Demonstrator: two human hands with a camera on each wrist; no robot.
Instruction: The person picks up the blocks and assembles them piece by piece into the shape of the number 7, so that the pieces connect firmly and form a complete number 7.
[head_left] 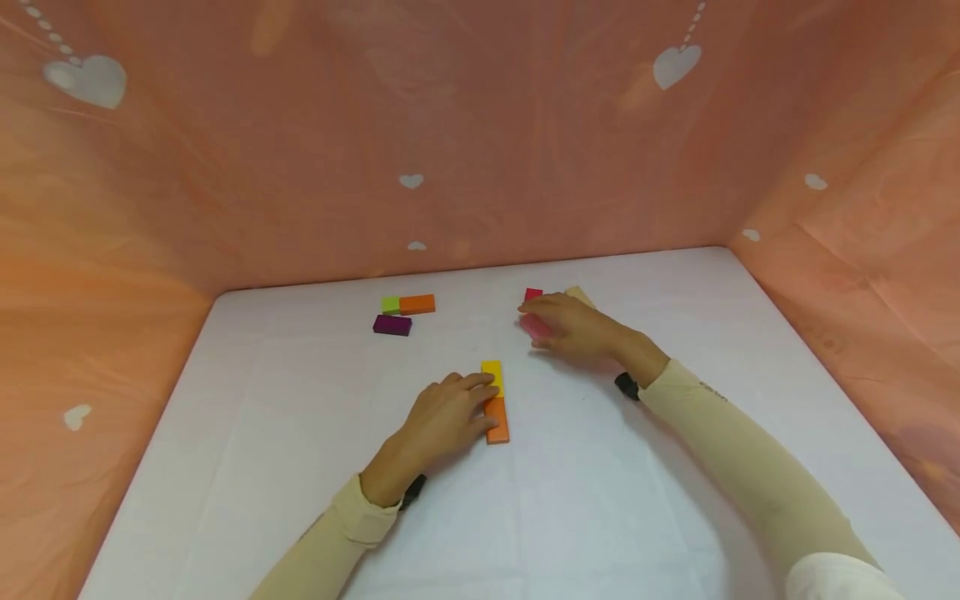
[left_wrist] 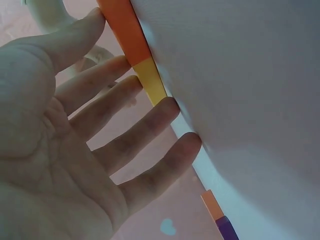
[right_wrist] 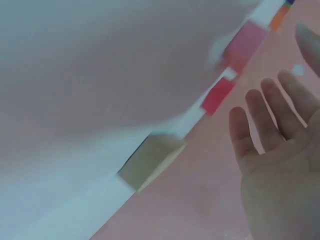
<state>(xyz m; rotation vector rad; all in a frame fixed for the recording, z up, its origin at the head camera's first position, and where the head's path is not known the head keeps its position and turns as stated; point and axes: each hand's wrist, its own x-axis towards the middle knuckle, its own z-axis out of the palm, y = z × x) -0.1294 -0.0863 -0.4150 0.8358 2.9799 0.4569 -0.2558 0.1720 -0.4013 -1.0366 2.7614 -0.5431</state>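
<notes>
Yellow block (head_left: 491,367) and orange block (head_left: 498,434) lie end to end on the white cloth (head_left: 585,500), just below the middle of the head frame. The left hand (head_left: 448,415) has its fingers straight and spread, thumb at the orange block and fingertips along the pair's left side. It seems laid there to steady the two in one line, guiding rather than gripping. The right hand (head_left: 581,327), right of centre and higher, arches loosely over a pink block (head_left: 536,327) with its fingers apart, a posture that would suit either taking it or letting it go. A red block (head_left: 533,293) and a beige block (head_left: 580,296) lie just beyond that hand. Left of them, a green block (head_left: 391,305) meets another orange block (head_left: 417,304) end to end, with a purple block (head_left: 392,325) just below, perhaps kept aside as spares.

The left wrist view shows what the head view half covers: the index fingertip is by the join, and the little finger reaches past the yellow end. The right wrist view bares the palm and the relaxed fingers; whether any touches the pink block, I cannot tell.
</notes>
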